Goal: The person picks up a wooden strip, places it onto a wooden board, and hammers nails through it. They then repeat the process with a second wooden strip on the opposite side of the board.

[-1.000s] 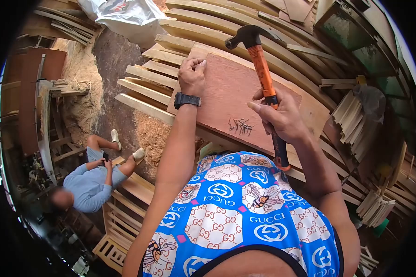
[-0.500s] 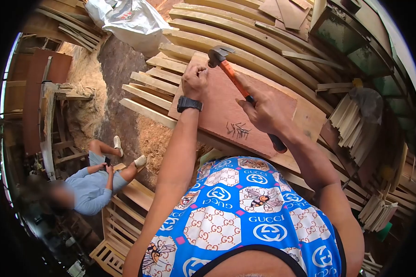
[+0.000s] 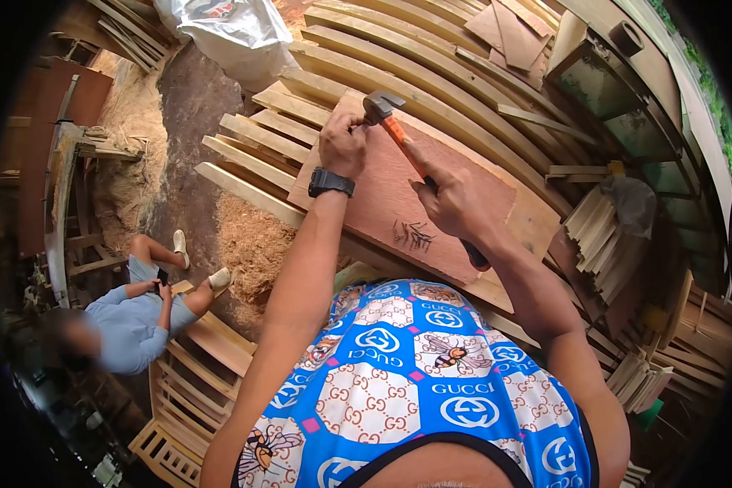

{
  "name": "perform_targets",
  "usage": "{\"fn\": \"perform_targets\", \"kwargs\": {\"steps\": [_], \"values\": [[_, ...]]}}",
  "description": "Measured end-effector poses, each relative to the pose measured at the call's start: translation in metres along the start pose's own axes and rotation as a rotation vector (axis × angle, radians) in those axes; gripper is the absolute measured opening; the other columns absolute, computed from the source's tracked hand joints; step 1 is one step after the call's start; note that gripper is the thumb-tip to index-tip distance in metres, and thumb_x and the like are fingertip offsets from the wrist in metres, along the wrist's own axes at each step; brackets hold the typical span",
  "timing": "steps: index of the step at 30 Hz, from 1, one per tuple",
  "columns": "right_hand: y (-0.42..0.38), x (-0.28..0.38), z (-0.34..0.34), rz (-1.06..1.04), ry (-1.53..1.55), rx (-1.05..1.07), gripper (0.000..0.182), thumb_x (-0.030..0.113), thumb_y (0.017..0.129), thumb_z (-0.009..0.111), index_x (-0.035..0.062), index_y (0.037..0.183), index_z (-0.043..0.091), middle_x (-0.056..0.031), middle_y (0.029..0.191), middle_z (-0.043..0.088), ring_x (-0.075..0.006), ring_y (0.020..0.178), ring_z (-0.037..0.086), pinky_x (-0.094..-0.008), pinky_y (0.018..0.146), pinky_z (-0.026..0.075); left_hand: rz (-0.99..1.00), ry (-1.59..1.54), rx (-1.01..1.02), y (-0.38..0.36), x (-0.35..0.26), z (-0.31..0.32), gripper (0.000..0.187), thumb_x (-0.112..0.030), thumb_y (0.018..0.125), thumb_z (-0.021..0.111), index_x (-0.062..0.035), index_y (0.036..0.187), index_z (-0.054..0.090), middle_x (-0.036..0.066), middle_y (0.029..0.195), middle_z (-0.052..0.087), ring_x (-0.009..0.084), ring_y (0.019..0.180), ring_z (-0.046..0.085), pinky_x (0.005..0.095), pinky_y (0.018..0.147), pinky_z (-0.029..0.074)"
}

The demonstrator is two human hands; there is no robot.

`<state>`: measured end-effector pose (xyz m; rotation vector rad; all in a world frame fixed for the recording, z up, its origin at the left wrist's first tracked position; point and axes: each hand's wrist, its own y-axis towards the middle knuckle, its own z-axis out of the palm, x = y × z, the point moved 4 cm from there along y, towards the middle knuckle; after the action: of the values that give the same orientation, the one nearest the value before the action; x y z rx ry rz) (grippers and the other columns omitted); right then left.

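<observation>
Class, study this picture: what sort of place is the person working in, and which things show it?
Probably a woodworking or carpentry yard. Curved wooden slats lie stacked all around, sawdust is heaped on the ground, and the right hand holds a hammer over a plywood board.

The hammer, raised high a second ago, has been swung down by the right hand; its head is now met beside the left hand fingertips.

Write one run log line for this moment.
left hand: pinching at plywood board corner | right hand: gripping hammer, head beside left fingers | loose nails on board
</observation>
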<state>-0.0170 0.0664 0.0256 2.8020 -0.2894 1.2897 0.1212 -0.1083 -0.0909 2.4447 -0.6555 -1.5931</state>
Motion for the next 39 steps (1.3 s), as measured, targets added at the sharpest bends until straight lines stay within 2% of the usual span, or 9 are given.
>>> {"fn": "perform_targets", "kwargs": {"steps": [2, 4, 10, 13, 21, 27, 31, 34, 39], "values": [[0.002, 0.0, -0.002, 0.065, -0.014, 0.055, 0.065, 0.009, 0.095, 0.065, 0.0213, 0.156, 0.049, -0.0229, 0.062, 0.058, -0.0343, 0.049, 0.056, -0.0473, 0.056, 0.047, 0.021, -0.014, -0.027, 0.003, -0.002, 0.002, 0.005, -0.004, 0.085, 0.071, -0.0005, 0.087, 0.074, 0.015, 0.092, 0.071, 0.0331, 0.084, 0.07, 0.0406, 0.077, 0.055], [-0.005, 0.003, -0.008, 0.141, 0.051, 0.079, 0.065, 0.011, 0.097, 0.067, 0.0186, 0.158, 0.047, -0.0165, 0.062, 0.056, -0.0232, 0.05, 0.049, -0.0378, 0.056, 0.046, -0.116, -0.022, 0.034, -0.002, -0.006, 0.002, 0.006, -0.005, 0.085, 0.071, -0.0012, 0.088, 0.074, 0.015, 0.097, 0.072, 0.0361, 0.089, 0.069, 0.0425, 0.081, 0.055], [-0.02, 0.003, -0.019, 0.052, 0.005, -0.032, 0.064, 0.006, 0.096, 0.069, 0.0086, 0.156, 0.048, -0.0087, 0.063, 0.055, -0.0134, 0.052, 0.047, -0.0302, 0.055, 0.044, -0.17, 0.32, -0.02, -0.031, -0.034, -0.008, 0.015, -0.018, 0.087, 0.071, -0.0047, 0.091, 0.076, 0.014, 0.102, 0.07, 0.0374, 0.107, 0.062, 0.0502, 0.097, 0.045], [-0.021, 0.007, -0.021, 0.034, -0.001, -0.051, 0.064, 0.004, 0.096, 0.071, 0.0055, 0.156, 0.048, -0.0054, 0.064, 0.054, -0.0098, 0.054, 0.048, -0.0287, 0.055, 0.044, -0.173, 0.387, -0.093, -0.033, -0.049, -0.007, 0.016, -0.023, 0.086, 0.077, -0.0083, 0.092, 0.077, 0.01, 0.097, 0.07, 0.0341, 0.101, 0.063, 0.0488, 0.093, 0.045], [-0.042, 0.023, -0.02, 0.089, 0.082, -0.218, 0.068, 0.001, 0.096, 0.069, 0.007, 0.159, 0.043, -0.0158, 0.069, 0.063, -0.0171, 0.055, 0.057, -0.0331, 0.055, 0.048, -0.21, 0.362, -0.088, -0.039, -0.066, -0.006, 0.011, -0.022, 0.085, 0.077, -0.0121, 0.083, 0.072, 0.006, 0.093, 0.067, 0.0318, 0.101, 0.061, 0.0491, 0.092, 0.041], [-0.036, 0.023, -0.023, 0.187, -0.047, -0.067, 0.067, 0.005, 0.094, 0.073, 0.0128, 0.157, 0.048, -0.0175, 0.068, 0.061, -0.0213, 0.052, 0.056, -0.0345, 0.054, 0.047, -0.179, 0.379, -0.077, -0.043, -0.086, -0.007, 0.013, -0.021, 0.085, 0.076, -0.0116, 0.082, 0.067, 0.006, 0.093, 0.066, 0.0321, 0.101, 0.06, 0.049, 0.091, 0.039], [-0.054, 0.022, -0.023, -0.09, -0.037, -0.285, 0.068, 0.003, 0.094, 0.072, 0.0149, 0.157, 0.049, -0.019, 0.073, 0.065, -0.0223, 0.057, 0.063, -0.0387, 0.057, 0.051, -0.181, 0.407, -0.062, -0.045, -0.085, -0.003, 0.011, -0.02, 0.086, 0.075, -0.0118, 0.085, 0.068, 0.006, 0.093, 0.066, 0.032, 0.1, 0.06, 0.0501, 0.093, 0.038], [-0.049, 0.003, -0.008, 0.061, -0.132, -0.01, 0.072, 0.001, 0.092, 0.071, 0.0179, 0.158, 0.047, -0.018, 0.076, 0.067, -0.0306, 0.059, 0.064, -0.0417, 0.06, 0.05, -0.128, 0.408, -0.076, -0.046, -0.085, -0.004, 0.012, -0.022, 0.088, 0.074, -0.0123, 0.083, 0.068, 0.005, 0.093, 0.066, 0.0315, 0.1, 0.06, 0.0499, 0.093, 0.038], [-0.046, 0.016, -0.021, -0.05, -0.079, -0.159, 0.073, 0.002, 0.092, 0.071, 0.0195, 0.159, 0.046, -0.0171, 0.074, 0.065, -0.0314, 0.059, 0.064, -0.0427, 0.059, 0.05, -0.183, 0.376, -0.033, -0.044, -0.083, 0.0, 0.015, -0.025, 0.089, 0.071, -0.0112, 0.084, 0.069, 0.008, 0.095, 0.065, 0.0328, 0.103, 0.058, 0.051, 0.096, 0.038]]}}
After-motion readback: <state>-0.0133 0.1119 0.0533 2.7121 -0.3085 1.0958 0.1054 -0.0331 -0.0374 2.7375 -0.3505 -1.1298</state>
